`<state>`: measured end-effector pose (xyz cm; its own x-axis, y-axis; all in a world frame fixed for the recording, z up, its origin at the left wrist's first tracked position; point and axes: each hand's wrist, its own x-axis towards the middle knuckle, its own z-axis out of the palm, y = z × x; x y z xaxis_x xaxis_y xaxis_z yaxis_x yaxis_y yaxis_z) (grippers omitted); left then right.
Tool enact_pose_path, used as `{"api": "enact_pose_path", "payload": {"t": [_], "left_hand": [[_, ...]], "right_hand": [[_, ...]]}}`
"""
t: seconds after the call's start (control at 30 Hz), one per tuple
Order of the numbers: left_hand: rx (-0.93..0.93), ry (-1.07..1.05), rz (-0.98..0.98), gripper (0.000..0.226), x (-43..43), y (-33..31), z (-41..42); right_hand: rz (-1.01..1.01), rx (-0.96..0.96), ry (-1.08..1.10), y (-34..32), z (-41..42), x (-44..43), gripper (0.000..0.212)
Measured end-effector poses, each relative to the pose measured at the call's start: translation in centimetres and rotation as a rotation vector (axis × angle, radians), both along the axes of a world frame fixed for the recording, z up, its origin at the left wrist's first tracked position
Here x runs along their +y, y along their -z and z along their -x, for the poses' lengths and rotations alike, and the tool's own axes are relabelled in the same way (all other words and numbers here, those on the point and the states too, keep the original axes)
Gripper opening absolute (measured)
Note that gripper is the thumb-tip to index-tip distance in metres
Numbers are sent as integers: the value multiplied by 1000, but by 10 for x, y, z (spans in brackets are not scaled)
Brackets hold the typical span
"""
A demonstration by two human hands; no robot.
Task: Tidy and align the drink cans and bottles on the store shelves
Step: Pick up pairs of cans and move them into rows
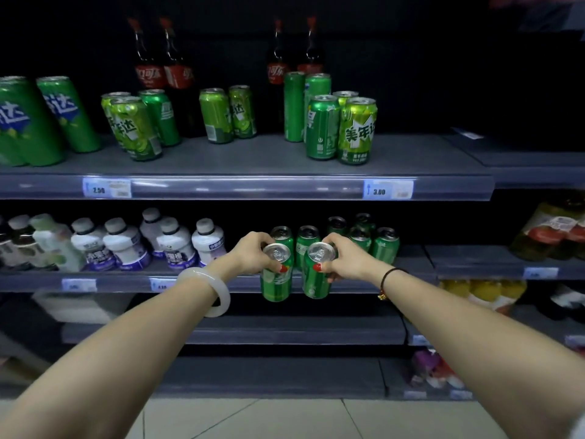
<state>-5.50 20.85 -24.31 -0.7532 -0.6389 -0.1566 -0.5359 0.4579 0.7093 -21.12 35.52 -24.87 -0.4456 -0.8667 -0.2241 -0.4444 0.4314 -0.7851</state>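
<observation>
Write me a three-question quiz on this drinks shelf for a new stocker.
1. True or false: the left hand and the right hand each grip one green can, the left can and the right can, near its top.
2. What stands behind the top-shelf cans on the top shelf? A cola bottles; B milk cartons; C glass jars.
3. Fill in: the white bottles stand to the ___ of the held cans.
Key: 1 true; 2 A; 3 left.
</observation>
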Motion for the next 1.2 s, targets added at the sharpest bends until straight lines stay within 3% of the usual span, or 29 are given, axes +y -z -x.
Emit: {"api": "enact_pose_path", "payload": {"t": [0.47, 1.2], "left_hand": [[108, -112, 23, 36, -41, 58, 28], [115, -202, 11, 45, -55, 41, 41]], "right_hand": [[14, 92, 63, 56, 24, -41, 48], [41, 63, 83, 49, 50, -48, 41]]}}
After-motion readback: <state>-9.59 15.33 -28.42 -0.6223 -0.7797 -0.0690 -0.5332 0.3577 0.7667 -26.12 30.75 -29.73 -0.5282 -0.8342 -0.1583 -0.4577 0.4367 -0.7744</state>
